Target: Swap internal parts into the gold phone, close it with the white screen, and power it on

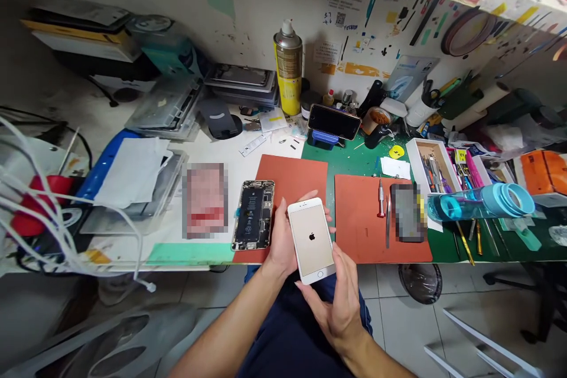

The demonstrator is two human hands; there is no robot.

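Observation:
A white smartphone (305, 248) with a lit screen showing a dark apple logo is held up over the table's front edge. My left hand (283, 242) wraps around its left side, with fingertips showing past the right edge. With thumb and fingers, my right hand (341, 292) grips the lower right corner near the home button. Left of the phone lies an opened phone body (253, 215), its battery and circuit board exposed, partly on an orange mat (292, 171). To the right, a screwdriver (381, 198) and metal tweezers (388, 221) rest on a second orange mat (354, 218).
A dark phone (334, 121) leans on a blue stand. Behind are a yellow spray can (290, 71) and stacked plastic cases (163, 103). A blue bottle (482, 201) lies by a tool box (432, 168) at right. White cables (48, 207) hang at left. Two items are pixelated.

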